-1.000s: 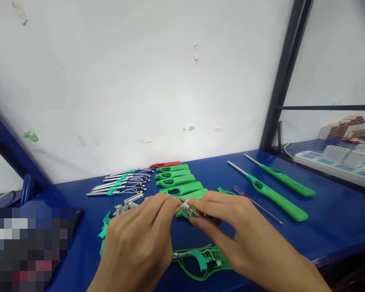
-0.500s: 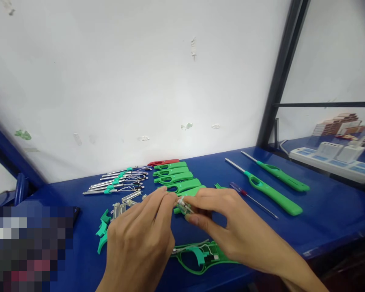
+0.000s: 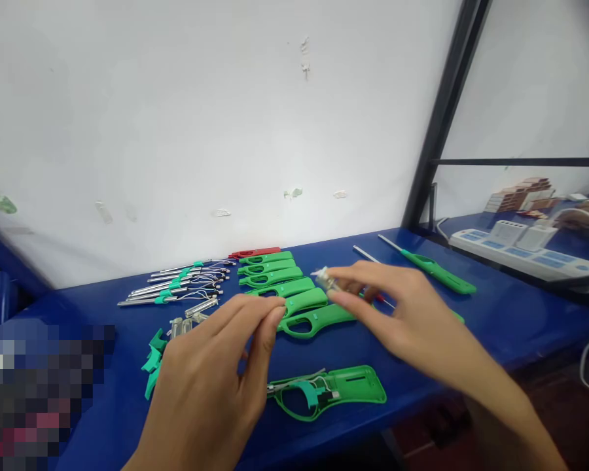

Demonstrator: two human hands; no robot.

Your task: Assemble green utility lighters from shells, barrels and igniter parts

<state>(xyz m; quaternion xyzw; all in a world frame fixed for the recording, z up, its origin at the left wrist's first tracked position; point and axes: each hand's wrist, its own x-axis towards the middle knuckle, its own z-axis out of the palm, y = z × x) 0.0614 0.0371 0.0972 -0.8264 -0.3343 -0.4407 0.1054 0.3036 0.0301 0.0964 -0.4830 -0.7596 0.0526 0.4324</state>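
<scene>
My right hand [image 3: 392,311] pinches a small clear plastic fuel tank [image 3: 326,280] with a whitish fitting between thumb and fingertips, above the row of green lighter shells [image 3: 299,286]. To its left, my left hand [image 3: 211,373] has thumb and index finger pressed together; whatever may be between them is too small to make out. Below the hands, a green half shell [image 3: 366,384] lies open on the blue table [image 3: 334,448]. Inside it sit a turquoise trigger [image 3: 315,394], a metal rod and thin wires; my left hand hides the rod's far end.
Several metal rods with wires [image 3: 164,296] lie at the left, near clear fuel tanks [image 3: 201,307] and turquoise triggers [image 3: 152,358]. A red shell [image 3: 255,252] lies at the back. Rightward are a long green lighter [image 3: 442,273], a partly hidden screwdriver and a white power strip [image 3: 515,255].
My hands have come apart: the right one moved up and right with the clear fuel tank, while the left stays pinched at the left. The view has shifted slightly, baring more of the open shell.
</scene>
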